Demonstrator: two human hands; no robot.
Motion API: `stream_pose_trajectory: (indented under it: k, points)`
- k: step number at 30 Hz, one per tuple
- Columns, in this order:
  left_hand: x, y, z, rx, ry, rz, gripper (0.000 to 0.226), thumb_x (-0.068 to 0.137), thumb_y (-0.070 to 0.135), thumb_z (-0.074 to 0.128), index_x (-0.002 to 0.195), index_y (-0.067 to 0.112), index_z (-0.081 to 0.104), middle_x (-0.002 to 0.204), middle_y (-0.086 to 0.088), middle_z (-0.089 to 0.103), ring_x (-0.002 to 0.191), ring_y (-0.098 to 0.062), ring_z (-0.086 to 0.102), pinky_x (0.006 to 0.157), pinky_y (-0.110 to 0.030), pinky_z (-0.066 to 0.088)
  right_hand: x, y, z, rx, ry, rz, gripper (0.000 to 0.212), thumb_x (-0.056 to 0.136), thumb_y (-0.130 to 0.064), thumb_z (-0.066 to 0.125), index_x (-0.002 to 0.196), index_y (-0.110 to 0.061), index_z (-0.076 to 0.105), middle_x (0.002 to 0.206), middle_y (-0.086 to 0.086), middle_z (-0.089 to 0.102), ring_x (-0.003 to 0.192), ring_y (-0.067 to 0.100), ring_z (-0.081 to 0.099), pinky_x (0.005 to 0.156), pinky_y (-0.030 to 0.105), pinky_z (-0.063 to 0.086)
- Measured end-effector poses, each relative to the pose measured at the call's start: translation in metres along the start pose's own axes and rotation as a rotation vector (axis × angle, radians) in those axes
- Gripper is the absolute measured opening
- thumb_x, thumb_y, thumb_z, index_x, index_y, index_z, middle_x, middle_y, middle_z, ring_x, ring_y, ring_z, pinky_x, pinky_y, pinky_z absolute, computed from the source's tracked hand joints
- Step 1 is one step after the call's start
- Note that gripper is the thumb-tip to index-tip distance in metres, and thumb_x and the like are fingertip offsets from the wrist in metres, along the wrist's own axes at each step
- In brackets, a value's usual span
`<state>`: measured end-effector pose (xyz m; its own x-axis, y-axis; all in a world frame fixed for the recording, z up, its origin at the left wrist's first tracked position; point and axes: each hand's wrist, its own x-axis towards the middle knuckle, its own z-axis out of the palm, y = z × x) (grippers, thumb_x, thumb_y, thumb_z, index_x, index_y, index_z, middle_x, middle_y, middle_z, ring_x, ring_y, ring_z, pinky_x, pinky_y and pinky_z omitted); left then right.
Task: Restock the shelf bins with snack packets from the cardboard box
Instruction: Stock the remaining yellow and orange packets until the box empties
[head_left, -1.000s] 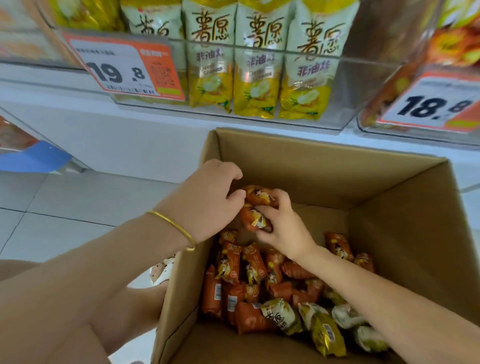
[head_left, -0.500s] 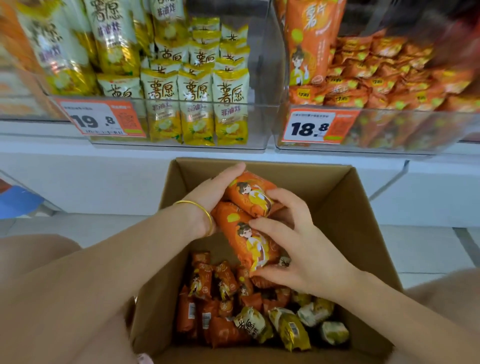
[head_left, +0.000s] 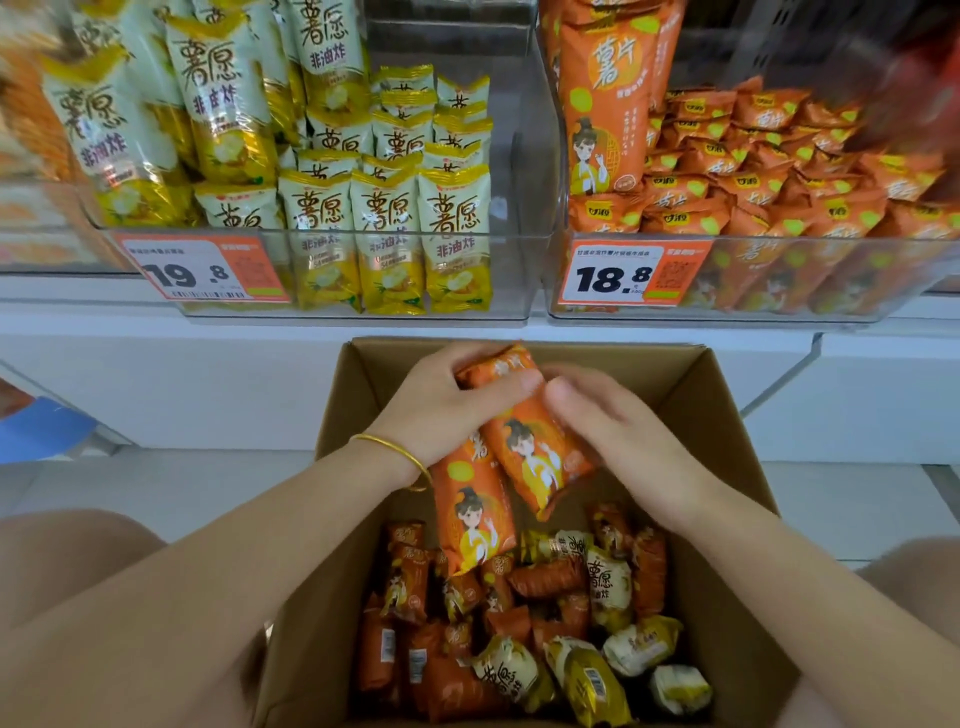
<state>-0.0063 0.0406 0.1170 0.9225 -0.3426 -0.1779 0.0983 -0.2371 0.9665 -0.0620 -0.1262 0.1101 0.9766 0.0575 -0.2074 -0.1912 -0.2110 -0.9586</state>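
While clutching two orange packets (head_left: 535, 452), left grip (head_left: 447, 410) and right grip (head_left: 623, 431) both curled round them, long axes pointing shelfward: orange bin (head_left: 831, 241) up-right, nearer right grip

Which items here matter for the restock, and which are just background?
In the job: left hand and right hand, grip on two orange packets; cardboard box; loose packets inside; orange-packet bin; yellow-packet bin.
Just there: price tags; blue object at far left; gold bangle.
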Motion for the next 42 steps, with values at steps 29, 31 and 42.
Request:
stream_pose_trajectory:
  k: [29,31,42]
  points:
    - [0.070,0.128,0.035,0.732,0.413,0.730,0.070,0.084,0.025,0.068,0.143,0.012,0.034,0.152,-0.014,0.020,0.142,-0.024,0.015,0.110,-0.019,0.007,0.025,-0.101,-0.143,0.304,0.195,-0.476,0.061,0.055,-0.025,0.088,0.108,-0.022,0.060,0.097,-0.005,0.072,0.089,0.013,0.069,0.071,0.029,0.056]
    - [0.082,0.128,0.038,0.761,0.406,0.668,0.088,0.082,0.026,0.072,0.150,0.014,0.017,0.157,-0.015,0.007,0.145,-0.024,0.005,0.111,-0.024,0.005,0.057,-0.110,-0.159,0.236,0.251,-0.476,0.054,0.065,-0.020,0.078,0.115,-0.018,0.058,0.104,-0.001,0.070,0.095,0.015,0.067,0.080,0.033,0.054]
    - [0.101,0.117,0.048,0.945,0.469,0.782,0.093,0.076,0.019,0.077,0.149,0.014,0.019,0.157,-0.015,0.010,0.146,-0.031,0.007,0.113,-0.042,0.019,0.153,-0.114,-0.176,0.087,0.122,-0.285,0.050,0.080,-0.018,0.074,0.126,-0.019,0.054,0.119,0.001,0.066,0.110,0.018,0.062,0.094,0.037,0.049]
